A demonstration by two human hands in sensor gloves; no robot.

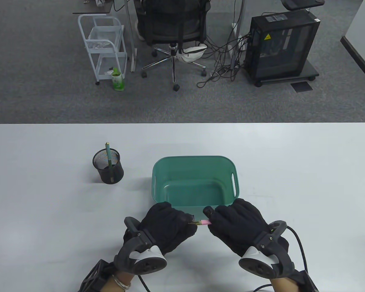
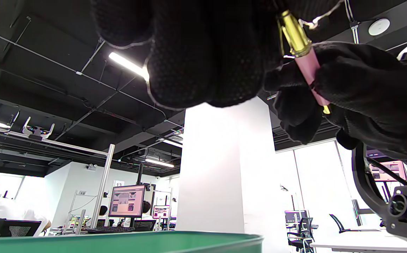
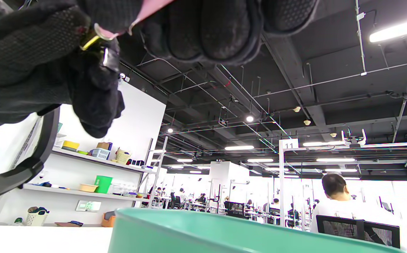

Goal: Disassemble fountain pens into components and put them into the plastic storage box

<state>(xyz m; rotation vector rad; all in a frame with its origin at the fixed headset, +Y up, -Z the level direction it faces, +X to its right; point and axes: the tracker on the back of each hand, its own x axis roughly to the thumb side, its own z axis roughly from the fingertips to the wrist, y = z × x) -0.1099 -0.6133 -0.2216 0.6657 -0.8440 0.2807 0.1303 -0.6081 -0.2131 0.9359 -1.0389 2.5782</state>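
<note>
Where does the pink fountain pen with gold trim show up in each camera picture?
Table view: pink fountain pen with gold trim, bottom centre, held between both gloved hands.
Left wrist view: upper right.
Right wrist view: top left, mostly hidden.
Shared landmark: green plastic storage box.

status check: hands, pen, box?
Left hand and right hand both grip the pink, gold-trimmed fountain pen, held level at the near rim of the green plastic storage box. Box empty. Nothing blocking.

Open-plan office: swivel chair (image 1: 173,27), computer tower (image 1: 281,45).
</note>
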